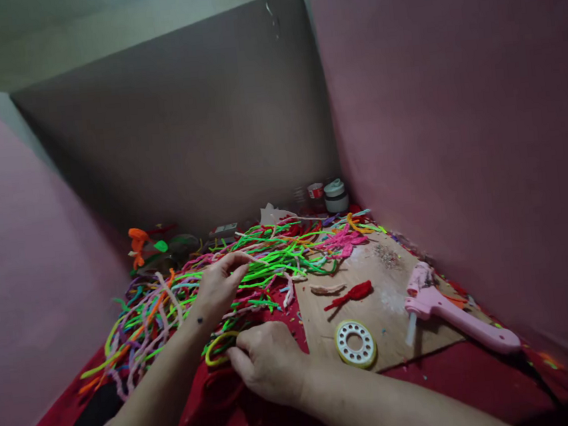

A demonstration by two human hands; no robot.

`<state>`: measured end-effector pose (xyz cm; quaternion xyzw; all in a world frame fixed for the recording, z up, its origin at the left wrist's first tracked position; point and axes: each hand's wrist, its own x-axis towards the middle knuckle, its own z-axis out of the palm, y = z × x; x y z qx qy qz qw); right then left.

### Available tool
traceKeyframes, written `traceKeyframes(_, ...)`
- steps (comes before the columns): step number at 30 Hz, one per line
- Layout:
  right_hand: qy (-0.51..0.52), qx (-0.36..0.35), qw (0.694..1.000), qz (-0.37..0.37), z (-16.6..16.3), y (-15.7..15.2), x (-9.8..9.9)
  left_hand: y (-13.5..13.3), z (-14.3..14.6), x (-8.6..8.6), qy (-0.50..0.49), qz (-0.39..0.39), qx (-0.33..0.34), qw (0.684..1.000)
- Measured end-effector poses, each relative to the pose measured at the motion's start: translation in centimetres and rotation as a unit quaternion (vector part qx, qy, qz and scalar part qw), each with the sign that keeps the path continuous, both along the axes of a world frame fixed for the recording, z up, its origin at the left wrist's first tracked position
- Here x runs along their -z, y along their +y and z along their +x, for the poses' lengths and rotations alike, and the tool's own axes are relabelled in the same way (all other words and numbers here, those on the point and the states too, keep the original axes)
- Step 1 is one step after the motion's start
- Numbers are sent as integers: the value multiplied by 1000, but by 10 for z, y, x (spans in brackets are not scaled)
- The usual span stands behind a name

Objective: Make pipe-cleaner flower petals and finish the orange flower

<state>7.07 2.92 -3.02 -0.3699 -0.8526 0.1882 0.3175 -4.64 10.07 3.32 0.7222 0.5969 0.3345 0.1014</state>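
Low in the view, over a red cloth (pixel 206 398), the right hand (pixel 273 361) is pinching a fuzzy yellow loop (pixel 215 351) between thumb and fingers, the loop pointing to ten o'clock from that hand. Reading the same clock throughout, a tape roll (pixel 370 359) is lying at three o'clock on a board (pixel 397 346), and a pink glue gun (pixel 459 316) is resting beyond it. Toward two o'clock, a red fuzzy piece (pixel 359 292) is lying just beside a pale piece (pixel 328 290). At eleven, the left hand (pixel 221 286) is hovering over a heap of bright fuzzy stems (pixel 281 263), its fingers curving toward the thumb; I cannot tell whether they are gripping a strand. Farther off, an orange flower shape (pixel 139 244) is standing out at ten, while a lidded container (pixel 336 199) is sitting at one, near the dark wall (pixel 195 128).
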Motion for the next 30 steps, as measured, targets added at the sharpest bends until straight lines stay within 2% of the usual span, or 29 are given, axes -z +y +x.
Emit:
traceKeyframes(4, 1, 14, 1000, 5, 0, 0, 3, 1, -27, 17, 65, 53, -26, 996)
traceKeyframes(9, 0, 4, 1000, 20, -1, -3, 5, 0, -46, 36, 70, 40, -130, 988)
traceKeyframes(14, 14, -25, 999, 39, -2, -7, 9, -2, -53, 50, 104, 33, -89, 990)
traceKeyframes(22, 20, -27, 998, 46, -3, -9, 13, -4, -49, 59, 186, 46, -28, 981)
traceKeyframes(30, 43, -20, 998, 40, -3, -9, 14, -6, -46, 67, 242, 12, -25, 970)
